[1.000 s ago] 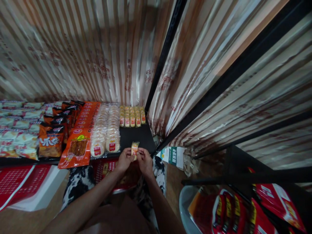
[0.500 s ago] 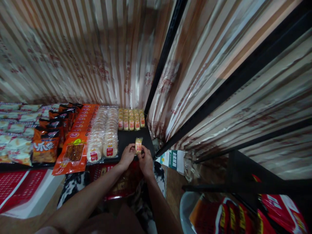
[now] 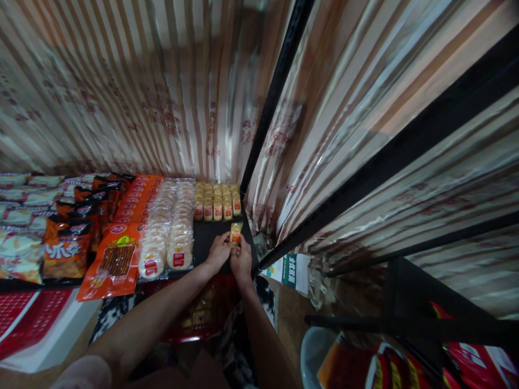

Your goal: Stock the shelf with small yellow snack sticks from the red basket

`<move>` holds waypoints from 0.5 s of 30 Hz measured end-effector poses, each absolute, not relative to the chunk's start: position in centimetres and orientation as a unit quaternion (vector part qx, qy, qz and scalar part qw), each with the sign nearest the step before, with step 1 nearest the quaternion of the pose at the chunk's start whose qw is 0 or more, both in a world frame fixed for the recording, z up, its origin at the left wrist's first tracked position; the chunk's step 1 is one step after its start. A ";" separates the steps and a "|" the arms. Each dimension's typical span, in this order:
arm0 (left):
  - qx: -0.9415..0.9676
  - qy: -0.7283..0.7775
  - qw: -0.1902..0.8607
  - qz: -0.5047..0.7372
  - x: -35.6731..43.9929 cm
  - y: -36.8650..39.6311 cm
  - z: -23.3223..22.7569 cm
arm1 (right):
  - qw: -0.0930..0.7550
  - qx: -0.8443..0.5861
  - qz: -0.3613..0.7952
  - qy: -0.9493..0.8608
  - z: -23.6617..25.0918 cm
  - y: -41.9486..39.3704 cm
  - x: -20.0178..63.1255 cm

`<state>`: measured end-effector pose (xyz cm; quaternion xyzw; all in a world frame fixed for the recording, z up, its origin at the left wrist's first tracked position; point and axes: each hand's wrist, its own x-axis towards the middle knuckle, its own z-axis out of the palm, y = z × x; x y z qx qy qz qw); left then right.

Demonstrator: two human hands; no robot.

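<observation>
Snack packet (image 3: 235,232): we hold this small yellow packet with a red label upright between both hands, above the bare dark strip at the right end of the shelf (image 3: 211,243). Our left hand (image 3: 219,252) has its fingers pressed onto the packet's lower left edge; our right hand (image 3: 241,257) has its fingers pinching the lower right edge. The two hands touch each other below the packet.

Nearest to us, below the shelf edge, sits a red basket (image 3: 203,316) holding packaged goods. To the far side of the packet, a block of matching yellow packets (image 3: 216,201) stands in rows against the striped curtain (image 3: 162,92). Just left of our left hand lie two rows of round white cakes in clear wrap (image 3: 172,229). Further left we see a row of orange flat packs (image 3: 121,248), then orange-and-black snack bags (image 3: 67,246). A black upright post (image 3: 275,92) rises just right of the shelf's far corner.
</observation>
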<state>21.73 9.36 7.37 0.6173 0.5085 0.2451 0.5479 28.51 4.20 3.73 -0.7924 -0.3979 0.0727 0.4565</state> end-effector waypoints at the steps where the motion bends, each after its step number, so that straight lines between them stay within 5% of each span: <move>1: 0.617 0.507 0.550 0.245 22.0 9.6 7.5 | 0.458 -0.793 0.068 -0.396 3.6 4.5 28.7; 15: 0.617 0.508 0.538 0.267 26.2 12.6 7.3 | 0.418 -0.815 0.073 -0.395 3.7 9.6 32.1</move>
